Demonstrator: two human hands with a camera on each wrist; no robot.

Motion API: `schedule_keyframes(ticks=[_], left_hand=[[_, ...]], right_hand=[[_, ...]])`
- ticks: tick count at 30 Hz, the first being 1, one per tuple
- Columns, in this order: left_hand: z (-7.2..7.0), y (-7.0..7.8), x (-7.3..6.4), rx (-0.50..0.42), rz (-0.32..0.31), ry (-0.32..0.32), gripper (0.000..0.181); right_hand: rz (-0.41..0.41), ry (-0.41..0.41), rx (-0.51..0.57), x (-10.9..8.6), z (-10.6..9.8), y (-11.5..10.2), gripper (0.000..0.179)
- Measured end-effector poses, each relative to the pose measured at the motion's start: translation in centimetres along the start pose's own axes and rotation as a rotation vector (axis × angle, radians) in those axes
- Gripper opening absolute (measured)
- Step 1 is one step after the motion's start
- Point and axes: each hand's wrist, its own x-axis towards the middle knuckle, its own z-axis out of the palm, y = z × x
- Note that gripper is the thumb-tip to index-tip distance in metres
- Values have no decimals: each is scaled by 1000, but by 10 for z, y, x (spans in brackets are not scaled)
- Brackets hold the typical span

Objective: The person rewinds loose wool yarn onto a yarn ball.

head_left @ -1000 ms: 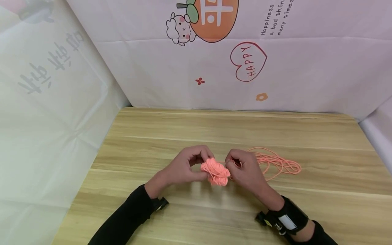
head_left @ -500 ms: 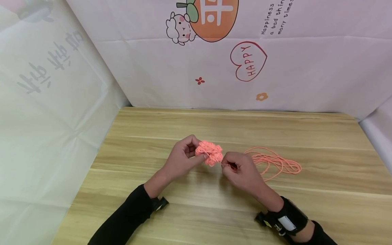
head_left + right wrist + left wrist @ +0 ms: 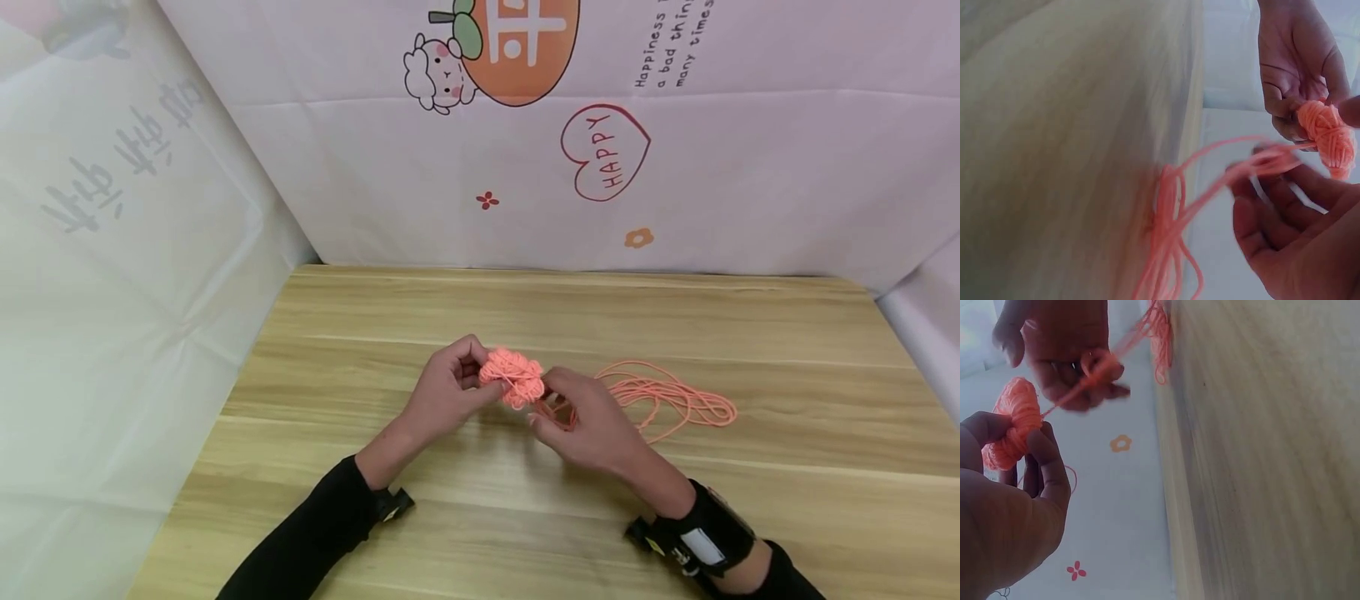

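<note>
**Above a wooden table [image 3: 465, 533], a coral yarn bundle [image 3: 512, 377]**

My right hand [image 3: 598, 425] is half-curled, thumb apart, its fingers bent around loose strands [image 3: 1210, 189]. My left hand [image 3: 448, 393], near it, pinches the bundle between thumb and fingers, clear of the table. A loose coil [image 3: 660, 388] of coral yarn lies just beside my right hand. One taut length [image 3: 1063, 402] joins bundle and right hand.

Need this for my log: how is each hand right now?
Left hand: closed, holding the yarn bundle.
Right hand: partly closed, loose yarn strands held in its curled fingers.
</note>
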Motion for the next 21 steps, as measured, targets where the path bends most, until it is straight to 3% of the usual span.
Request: schedule_keyframes(ticks=[4,7,16,21], left_hand=[[2,-6,-1,-1,-2,-8,19],[5,-6,-2,-12,-15,-14,18],[14,-2,-5,-24,-75,-16,20],[12,-5,-5,5,-138,-43,32]], right_hand=[[35,9,8,1,-1,-3,47],[52,43,62,1,-2,-7,56],[56,110,94,6,-15,-43,33],[37,94,112,5,-12,-26,30]])
